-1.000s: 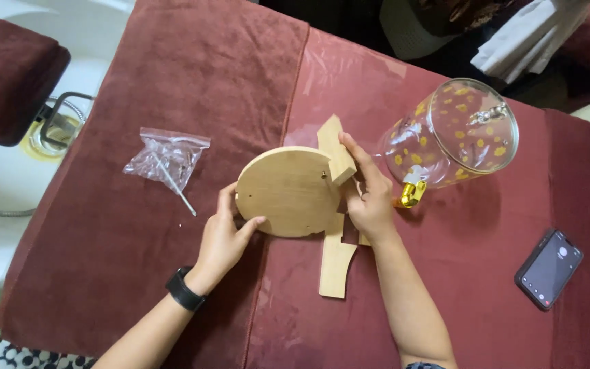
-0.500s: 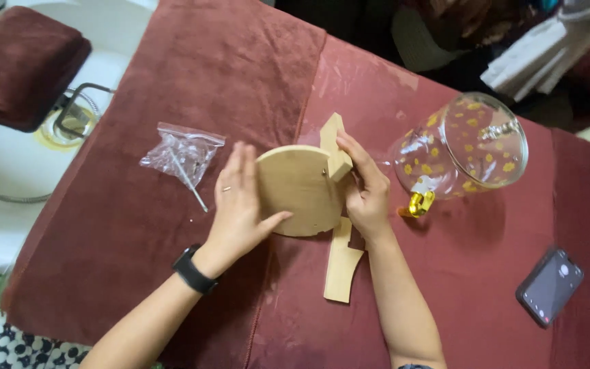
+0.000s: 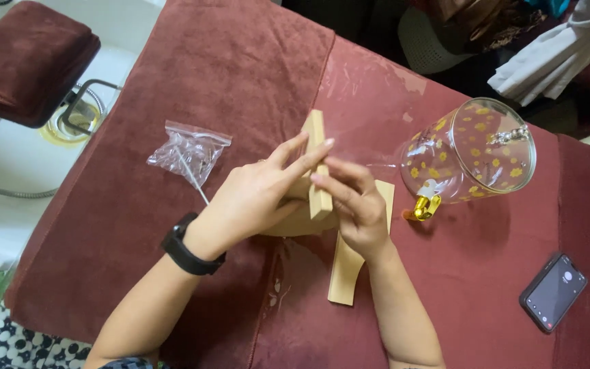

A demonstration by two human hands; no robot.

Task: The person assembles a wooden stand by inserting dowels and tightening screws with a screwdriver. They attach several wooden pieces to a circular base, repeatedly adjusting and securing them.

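You are working over a dark red velvet cloth (image 3: 227,82) that covers most of the table, with a sheet of clear plastic (image 3: 370,82) lying over its right part. At the far left a folded maroon towel (image 3: 25,58) rests on a white basin (image 3: 8,157). To the right of your hands a glass drink dispenser (image 3: 476,154) with yellow flowers lies on its side, its gold tap (image 3: 423,207) pointing toward you.

At the centre you hold a wooden assembly. Your left hand (image 3: 257,198) lies over the round wooden disc (image 3: 295,222), fingers stretched out and slightly apart, their tips reaching the upright wooden bar (image 3: 318,167). Your right hand (image 3: 356,208) meets it from the right, thumb and fingers pinched on that same bar near its lower end. A second flat wooden leg (image 3: 349,266) runs from under your right hand toward the near edge.

A black watch (image 3: 189,247) sits on your left wrist. Left of your hands lies a small clear zip bag (image 3: 189,154) of hardware with a thin metal pin (image 3: 196,184) poking out. A dark phone (image 3: 553,290) lies near right, well apart.
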